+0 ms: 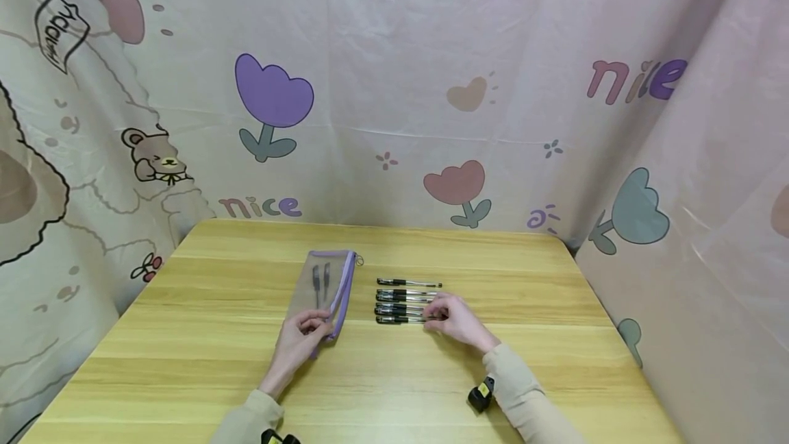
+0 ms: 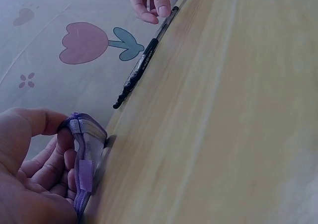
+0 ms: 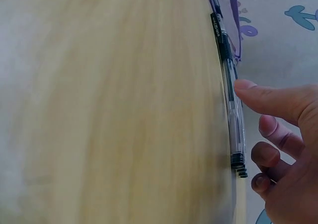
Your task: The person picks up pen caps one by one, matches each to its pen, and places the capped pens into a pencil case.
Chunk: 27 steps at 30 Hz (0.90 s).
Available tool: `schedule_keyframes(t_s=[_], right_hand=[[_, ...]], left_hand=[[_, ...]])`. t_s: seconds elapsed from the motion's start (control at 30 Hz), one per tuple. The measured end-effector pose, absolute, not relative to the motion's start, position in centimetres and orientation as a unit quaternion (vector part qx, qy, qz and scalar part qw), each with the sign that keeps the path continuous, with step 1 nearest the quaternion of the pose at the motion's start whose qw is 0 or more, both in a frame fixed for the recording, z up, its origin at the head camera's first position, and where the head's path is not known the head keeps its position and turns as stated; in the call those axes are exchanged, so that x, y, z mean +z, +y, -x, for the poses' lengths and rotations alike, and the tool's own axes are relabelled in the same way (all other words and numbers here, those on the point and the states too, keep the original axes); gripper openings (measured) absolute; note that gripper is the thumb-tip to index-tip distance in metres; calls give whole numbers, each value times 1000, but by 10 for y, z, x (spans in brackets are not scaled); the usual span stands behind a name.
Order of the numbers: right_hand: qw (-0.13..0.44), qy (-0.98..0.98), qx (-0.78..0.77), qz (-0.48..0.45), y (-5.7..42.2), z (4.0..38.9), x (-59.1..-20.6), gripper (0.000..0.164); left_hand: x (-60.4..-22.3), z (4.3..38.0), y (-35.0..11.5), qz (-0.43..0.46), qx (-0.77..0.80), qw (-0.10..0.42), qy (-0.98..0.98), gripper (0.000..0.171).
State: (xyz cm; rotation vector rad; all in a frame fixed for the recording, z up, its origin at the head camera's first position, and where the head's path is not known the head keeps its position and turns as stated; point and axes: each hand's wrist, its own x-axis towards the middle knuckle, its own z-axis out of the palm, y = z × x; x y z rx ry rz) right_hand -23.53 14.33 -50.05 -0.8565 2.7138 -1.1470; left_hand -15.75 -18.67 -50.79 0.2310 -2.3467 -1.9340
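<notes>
A mesh pencil pouch (image 1: 302,290) with purple zipper trim lies at center left, two pens (image 1: 317,279) showing through its mesh. My left hand (image 1: 298,342) pinches the pouch's near edge between thumb and fingers, lifting it so the opening gapes in the left wrist view. To the right of the pouch, several clear gel pens (image 1: 394,320) with black caps lie in a row, caps pointing left. My right hand (image 1: 454,319) is over the barrel ends of the nearer pens. In the right wrist view, its thumb (image 3: 246,85) is right at a pen barrel, the other fingers spread apart from it.
The light wood table (image 1: 505,273) runs back to a patterned curtain (image 1: 394,88), which also hangs along both sides. A ring-shaped zipper pull (image 1: 359,260) sits at the pouch's far corner. Black wrist-worn devices (image 1: 481,395) are at the sleeves.
</notes>
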Motion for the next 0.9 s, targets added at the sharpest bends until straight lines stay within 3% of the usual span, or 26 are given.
schedule_keyframes(t_s=[0.9], right_hand=[[16,897,-342,279,135,240,-504,9]], left_hand=[[-509,157,-187,-78,-631,44,-770,27]])
